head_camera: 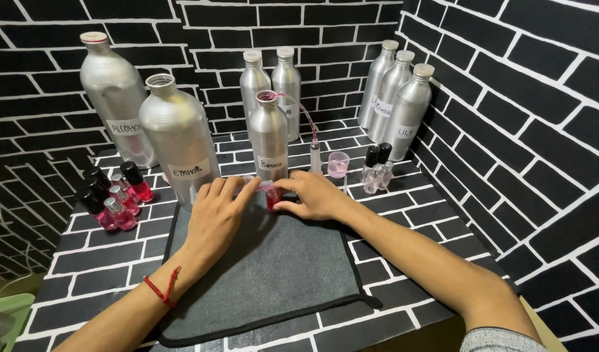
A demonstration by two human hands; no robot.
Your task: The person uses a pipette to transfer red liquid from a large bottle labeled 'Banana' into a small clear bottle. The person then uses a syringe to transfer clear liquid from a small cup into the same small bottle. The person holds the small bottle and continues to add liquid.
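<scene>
Here both hands close around a small glass bottle (273, 197) of pink-red liquid: the left hand (216, 218) and the right hand (314, 195) pinch it between their fingertips, upright on the grey mat (273, 274), with an open aluminium bottle (268, 137) just beyond.

Small glass bottle (273, 198) with pink stuff inside, standing up at the gray mat's (267, 274) far edge.

Left hand (216, 212) and right hand (315, 195) meet over small pink-filled bottle (274, 197) on grey mat (273, 274); right fingers (293, 206) grip it. Open aluminium bottle (268, 137) stands just behind; filled pink bottles (117, 195) grouped at left on the tabletop (104, 261).
</scene>
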